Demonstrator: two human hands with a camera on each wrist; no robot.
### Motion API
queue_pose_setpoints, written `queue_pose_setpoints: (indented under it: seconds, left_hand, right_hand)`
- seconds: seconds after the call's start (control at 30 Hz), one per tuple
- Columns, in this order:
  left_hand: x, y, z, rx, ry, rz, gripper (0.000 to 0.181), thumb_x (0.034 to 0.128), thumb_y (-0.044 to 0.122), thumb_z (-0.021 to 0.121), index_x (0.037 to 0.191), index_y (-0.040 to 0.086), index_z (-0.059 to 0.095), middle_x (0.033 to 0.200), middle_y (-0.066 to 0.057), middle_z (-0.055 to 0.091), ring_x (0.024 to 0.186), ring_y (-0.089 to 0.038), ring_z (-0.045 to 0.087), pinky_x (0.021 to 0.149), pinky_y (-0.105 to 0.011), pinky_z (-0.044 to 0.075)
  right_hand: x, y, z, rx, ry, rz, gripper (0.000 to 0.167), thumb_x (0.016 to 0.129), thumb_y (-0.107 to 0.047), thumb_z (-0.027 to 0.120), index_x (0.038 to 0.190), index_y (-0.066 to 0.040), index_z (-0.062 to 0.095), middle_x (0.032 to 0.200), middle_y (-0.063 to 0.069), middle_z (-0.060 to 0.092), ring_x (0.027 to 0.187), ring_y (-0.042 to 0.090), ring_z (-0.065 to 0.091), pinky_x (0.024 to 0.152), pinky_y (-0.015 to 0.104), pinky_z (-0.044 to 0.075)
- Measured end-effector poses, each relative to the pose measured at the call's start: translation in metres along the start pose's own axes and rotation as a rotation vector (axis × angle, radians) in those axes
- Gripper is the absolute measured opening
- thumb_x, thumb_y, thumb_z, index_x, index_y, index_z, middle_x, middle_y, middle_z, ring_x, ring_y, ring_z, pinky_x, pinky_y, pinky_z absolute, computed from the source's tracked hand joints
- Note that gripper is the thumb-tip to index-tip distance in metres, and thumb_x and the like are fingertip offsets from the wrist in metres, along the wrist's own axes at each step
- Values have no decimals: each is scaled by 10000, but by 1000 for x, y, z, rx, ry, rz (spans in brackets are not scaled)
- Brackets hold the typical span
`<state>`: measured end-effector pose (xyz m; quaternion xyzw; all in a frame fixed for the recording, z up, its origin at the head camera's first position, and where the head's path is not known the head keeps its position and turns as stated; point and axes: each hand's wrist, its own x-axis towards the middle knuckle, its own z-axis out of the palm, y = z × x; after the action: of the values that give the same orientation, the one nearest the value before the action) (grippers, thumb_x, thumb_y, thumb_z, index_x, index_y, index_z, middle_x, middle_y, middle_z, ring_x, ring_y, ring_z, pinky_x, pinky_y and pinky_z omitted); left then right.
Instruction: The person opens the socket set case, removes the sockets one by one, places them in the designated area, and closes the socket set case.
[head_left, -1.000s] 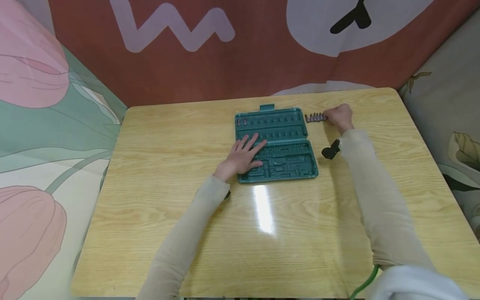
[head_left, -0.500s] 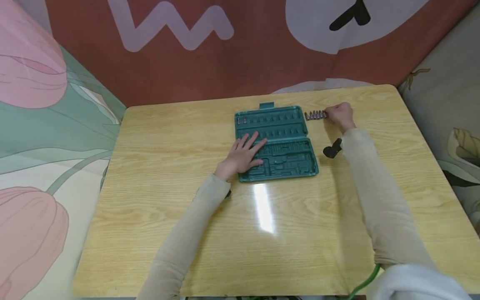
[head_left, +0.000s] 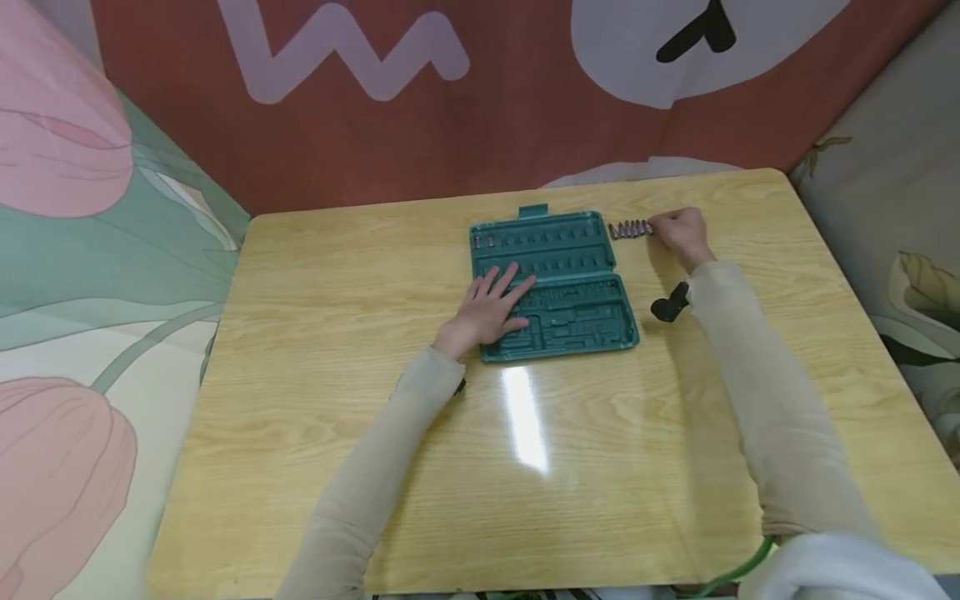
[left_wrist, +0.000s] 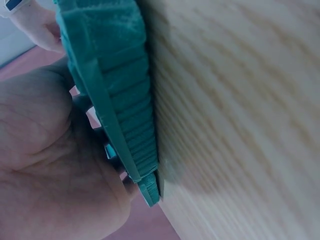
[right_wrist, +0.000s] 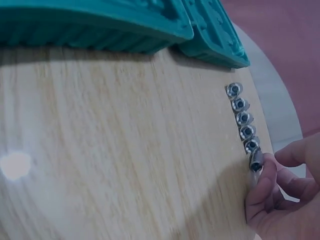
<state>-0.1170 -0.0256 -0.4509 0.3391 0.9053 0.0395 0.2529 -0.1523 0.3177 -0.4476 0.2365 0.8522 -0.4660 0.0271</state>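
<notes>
A green molded tool case (head_left: 581, 354) lies unfolded on the table, its upper and lower halves full of shaped recesses. Across its left side rests my left hand (head_left: 483, 317), fingers spread; the left wrist view shows the palm beside the case's side wall (left_wrist: 120, 95). Two small metal sockets (head_left: 491, 241) sit in the upper half's left recesses. To the right of the case, several shiny sockets (right_wrist: 243, 118) stand in a tight row. At the row's right end, my right hand (head_left: 681, 232) pinches the last socket (right_wrist: 256, 162), which leans slightly.
The wooden table (head_left: 300, 417) has its back edge close behind the case and sockets, against a red cloth backdrop (head_left: 375, 150). A black wrist-worn device (head_left: 669, 303) hangs beneath the right wrist. A green cable (head_left: 738, 571) runs by the right sleeve.
The right hand stays at the end of the socket row, shifting only slightly. The left hand keeps its place on the case. The head view has tilted a little.
</notes>
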Motion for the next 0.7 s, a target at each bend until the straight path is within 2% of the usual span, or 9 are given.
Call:
queue_pose_setpoints:
  seconds: [0.43,0.57,0.7]
  left_hand:
    - [-1,1,-2,7,-2,1,698,1008,520,331,1551,328,-63,1596,-7,-188,1449,-269,-155,1152,-440,-62]
    - [-4,3,-4,11,14,5,690,1013,512,335,1557,315,-42,1604,-22,-156,1455,-278,-127,1156,-441,-46]
    - [-5,3,-4,18,11,3,688,1016,510,326,1557,310,-50,1603,-22,-161,1454,-278,-131,1154,-440,-55]
  right_hand:
    - [-6,-22,8,-3,-33,-63,447,999,-260,493,1272,84,578,1014,105,606,766,120,555,706,293,467]
    - [-8,-34,23,12,-41,-96,410,995,-226,505,1237,92,598,1018,153,612,728,110,568,668,265,471]
    - [-13,-48,48,-5,-75,-132,391,996,-225,511,1212,86,611,954,118,607,717,91,556,610,198,446]
